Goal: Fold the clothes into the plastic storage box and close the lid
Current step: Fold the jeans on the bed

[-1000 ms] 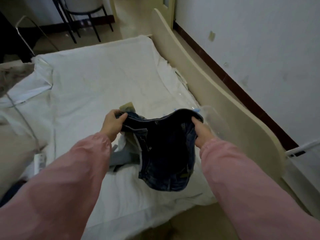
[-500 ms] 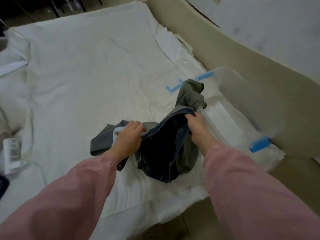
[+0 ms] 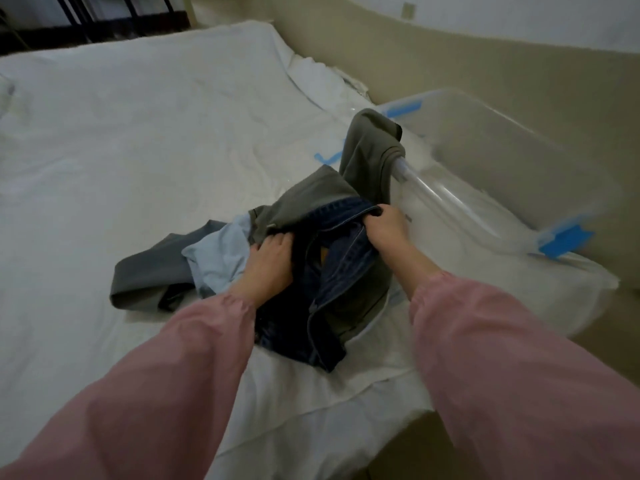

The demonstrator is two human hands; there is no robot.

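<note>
Head view: the dark denim jeans [image 3: 332, 271], held up spread a second earlier, now lay bunched on the white bed [image 3: 138, 133]. The left hand [image 3: 270, 268] and right hand [image 3: 384, 230] gripped the waistband, closer together. Folding was probably starting. The clear, smooth storage box [image 3: 519, 161] stood open just right, with a soft olive garment [image 3: 367, 150] draped over its rim.

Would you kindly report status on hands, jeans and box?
Left hand and right hand both grip the jeans. Storage box open, no lid on. Olive garment draped across its near rim.
</note>
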